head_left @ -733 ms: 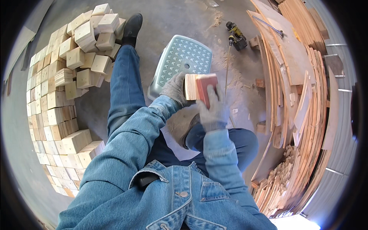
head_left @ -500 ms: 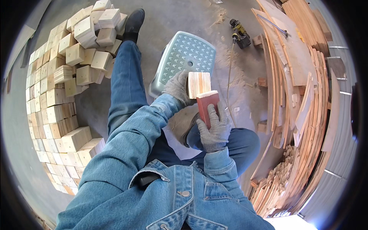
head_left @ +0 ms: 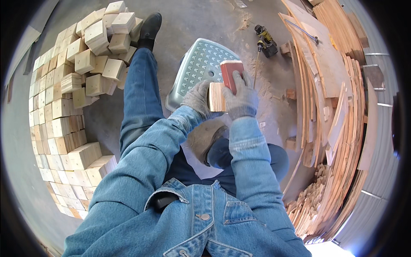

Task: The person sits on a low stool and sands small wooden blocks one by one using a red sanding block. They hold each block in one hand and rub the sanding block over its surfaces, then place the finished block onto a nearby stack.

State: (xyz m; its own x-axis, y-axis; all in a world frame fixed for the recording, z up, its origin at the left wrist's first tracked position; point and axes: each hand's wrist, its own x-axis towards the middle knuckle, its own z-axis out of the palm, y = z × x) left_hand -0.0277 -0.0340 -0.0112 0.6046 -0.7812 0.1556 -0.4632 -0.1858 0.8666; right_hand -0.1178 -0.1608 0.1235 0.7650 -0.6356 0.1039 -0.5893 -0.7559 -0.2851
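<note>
In a grey knit glove, my left hand [head_left: 198,101] grips a squared wooden block [head_left: 217,97] from its left side, the striped grain facing up. My right hand [head_left: 241,96], gloved alike, has its fingers wrapped round a red sanding block [head_left: 231,75] with a pale edge. The sanding block is tilted at the far right corner of the wooden block. Whether the two touch is hidden by my right hand. Just beyond both hands stands a light blue plastic step stool [head_left: 204,58] with a studded top.
Many cut wooden blocks [head_left: 64,111] are stacked on the left, beside my outstretched leg. A yellow-black cordless drill [head_left: 266,41] with a long bit lies on the dusty floor ahead. Long boards and strips [head_left: 342,141] are piled on the right, with a metal bar [head_left: 302,30] on top.
My right hand has pushed the sanding block away from me, from the near side of the wooden block to its far right corner. My left hand has barely moved.
</note>
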